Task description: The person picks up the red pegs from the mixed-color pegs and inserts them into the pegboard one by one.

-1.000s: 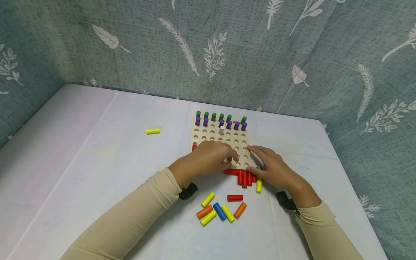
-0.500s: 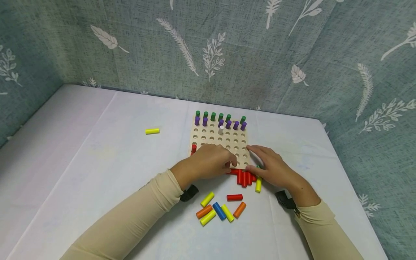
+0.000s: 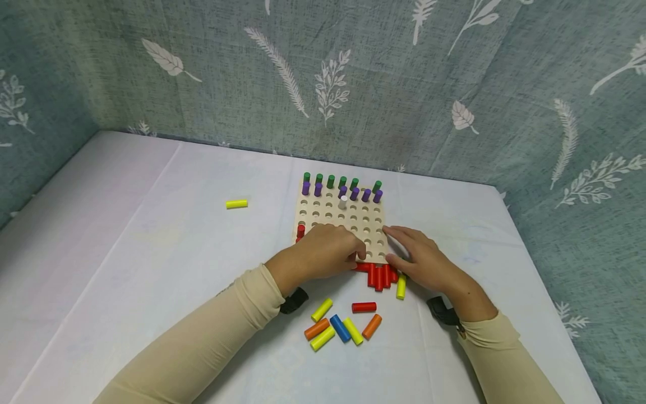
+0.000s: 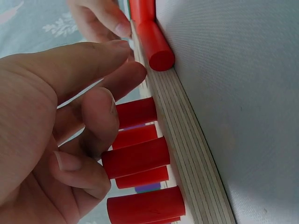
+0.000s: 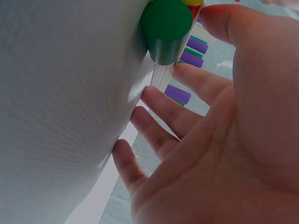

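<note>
Left hand (image 3: 323, 253): sits slightly nearer the person than a second ago.
Standing red peg (image 3: 300, 231): shows more of its side at the board's (image 3: 372, 224) left edge; earlier, only its top.
Lying red peg (image 3: 362, 267): more covered by the left hand.
Right hand (image 3: 424, 261): thumb has shifted slightly at the board's near right corner.
Green peg (image 5: 167, 28): now hidden from above.

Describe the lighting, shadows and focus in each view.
Head: fairly even light, soft shadow beside the left sleeve; left wrist: dimmer, yet the layered edge of the board reads clearly, while the right hand behind looks softer; right wrist: cloth in grey shade, brighter patch near the fingertips.
</note>
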Available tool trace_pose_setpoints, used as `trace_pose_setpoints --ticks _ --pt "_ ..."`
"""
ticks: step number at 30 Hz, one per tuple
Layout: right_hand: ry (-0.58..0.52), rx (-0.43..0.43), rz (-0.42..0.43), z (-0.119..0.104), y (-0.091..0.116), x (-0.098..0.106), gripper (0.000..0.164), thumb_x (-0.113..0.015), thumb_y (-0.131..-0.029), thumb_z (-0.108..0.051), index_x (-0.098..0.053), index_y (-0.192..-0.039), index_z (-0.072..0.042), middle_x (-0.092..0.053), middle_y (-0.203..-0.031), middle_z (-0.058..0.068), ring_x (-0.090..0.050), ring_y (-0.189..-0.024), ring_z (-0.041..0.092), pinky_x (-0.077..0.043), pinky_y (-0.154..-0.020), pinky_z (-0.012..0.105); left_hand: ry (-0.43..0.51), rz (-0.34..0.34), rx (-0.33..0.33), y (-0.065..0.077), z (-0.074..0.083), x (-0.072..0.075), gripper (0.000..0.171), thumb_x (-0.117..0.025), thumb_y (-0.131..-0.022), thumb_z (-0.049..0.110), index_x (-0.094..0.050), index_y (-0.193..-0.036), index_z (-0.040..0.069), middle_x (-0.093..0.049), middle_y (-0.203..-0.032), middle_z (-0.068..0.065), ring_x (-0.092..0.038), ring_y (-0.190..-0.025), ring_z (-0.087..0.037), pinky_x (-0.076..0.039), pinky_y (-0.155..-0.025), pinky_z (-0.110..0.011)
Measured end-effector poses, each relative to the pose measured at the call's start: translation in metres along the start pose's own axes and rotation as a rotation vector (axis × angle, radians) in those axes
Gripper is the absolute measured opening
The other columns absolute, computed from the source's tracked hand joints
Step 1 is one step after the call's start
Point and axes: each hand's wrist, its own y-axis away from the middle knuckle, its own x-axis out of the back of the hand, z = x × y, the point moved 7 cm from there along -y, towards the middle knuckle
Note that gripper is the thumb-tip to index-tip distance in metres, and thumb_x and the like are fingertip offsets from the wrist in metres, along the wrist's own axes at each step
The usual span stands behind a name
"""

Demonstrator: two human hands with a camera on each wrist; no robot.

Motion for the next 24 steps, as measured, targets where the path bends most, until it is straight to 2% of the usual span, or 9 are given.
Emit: trace_pose_setpoints --ticks 24 --pt "-0.009 -0.015 -0.008 0.0029 -0.0028 -0.0004 0.067 -0.063 -0.097 -0.038 -0.034 -0.156 -0.022 -0.034 -0.16 0.014 -0.028 -0.147 0.04 -0.023 -0.114 0.07 0.001 0.005 -0.009 -0.0004 0.0002 0.0 0.016 -0.074 -0.09 0.018 -0.078 -0.106 0.021 -0.074 -0.085 0.007 -0.06 -0.074 -0.008 -0.05 -0.071 -0.023"
